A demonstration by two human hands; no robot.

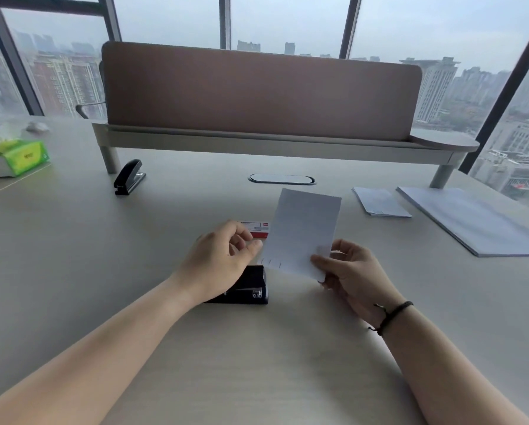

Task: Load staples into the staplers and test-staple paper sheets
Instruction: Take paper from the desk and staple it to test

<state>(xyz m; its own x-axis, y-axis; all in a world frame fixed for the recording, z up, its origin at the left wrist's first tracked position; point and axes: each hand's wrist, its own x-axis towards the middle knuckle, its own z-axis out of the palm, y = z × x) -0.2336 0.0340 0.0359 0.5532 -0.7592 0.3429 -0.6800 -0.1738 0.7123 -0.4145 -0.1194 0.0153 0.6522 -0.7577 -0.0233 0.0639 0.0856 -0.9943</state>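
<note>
Pale tabletop (73, 271) runs below high-rise windows and a brown divider panel (257, 90). Right hand (353, 277) pinches the lower corner of a folded paper sheet (303, 231), raised and showing three staples along its bottom edge. Left hand (223, 259) hangs loosely curled, its grip holding nothing, above a black stapler (251, 289). Behind it lies a red staple box (258, 229); a second stapler (129, 177) sits far left, and paper stacks (471, 219) lie right

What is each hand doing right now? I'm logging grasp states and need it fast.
Left hand: fingers loosely curled above the black stapler, holding nothing.
Right hand: pinching the lower corner of the stapled paper sheet.
</note>
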